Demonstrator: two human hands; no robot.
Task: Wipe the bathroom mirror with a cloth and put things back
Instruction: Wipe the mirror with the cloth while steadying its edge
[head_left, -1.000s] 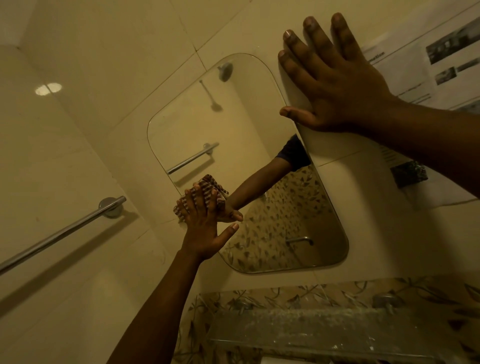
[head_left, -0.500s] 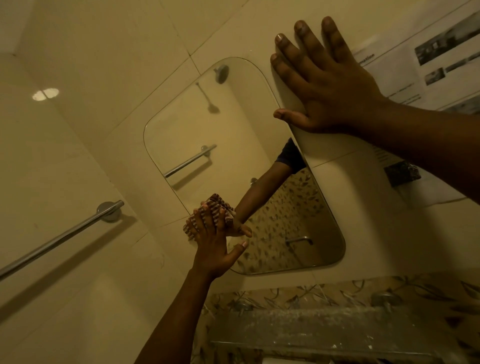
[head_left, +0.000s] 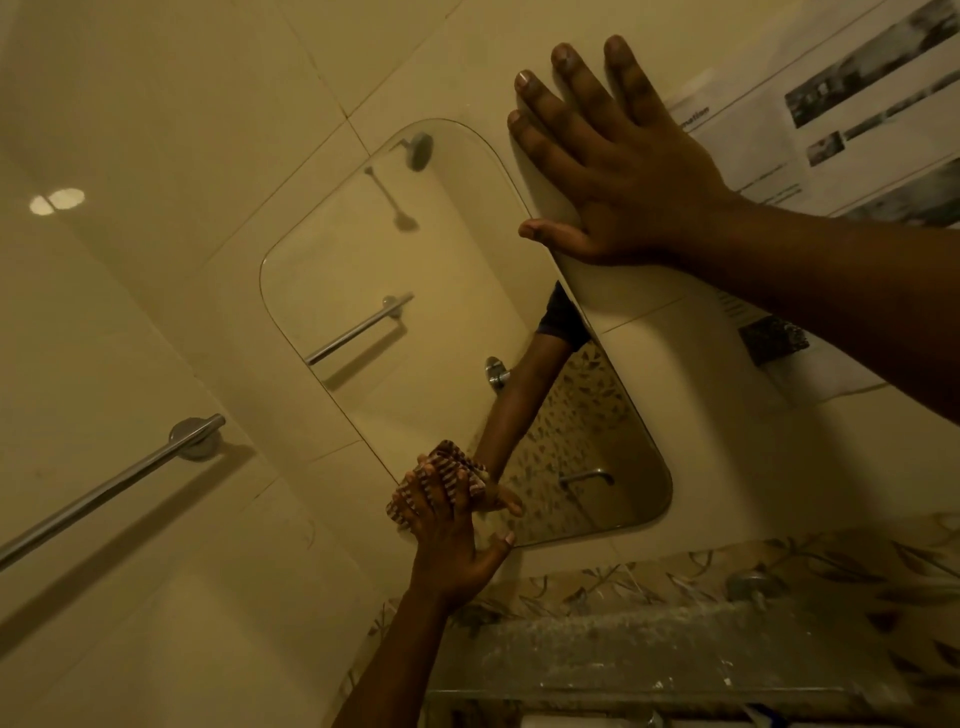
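At the mirror's lower left edge, your left hand (head_left: 447, 535) presses the one striped cloth (head_left: 457, 460) flat onto the glass. Its fingers are spread over the fabric and the thumb is splayed out to the side, with nothing curled round it. That's one mirror (head_left: 415, 291), rounded corners, fixed to the tiled wall (head_left: 218, 104).

Up at the mirror's upper right edge, your right hand (head_left: 618, 171) lies flat on the tile, four fingers straight and apart, the thumb touching the mirror's rim. So that's two hands, both flat, and a single cloth under the left one.

Left of the mirror, one metal towel rail (head_left: 104, 493) runs along the side wall, well apart from the cloth. Right of the mirror, printed paper (head_left: 857, 119) is stuck to the wall, and your right forearm crosses in front of part of it. Below the mirror sit a band of leaf-patterned tile (head_left: 857, 561) and one glass shelf (head_left: 649, 654), speckled white.

Reflected in the mirror are one shower head, one rail, one tap and your own arm.
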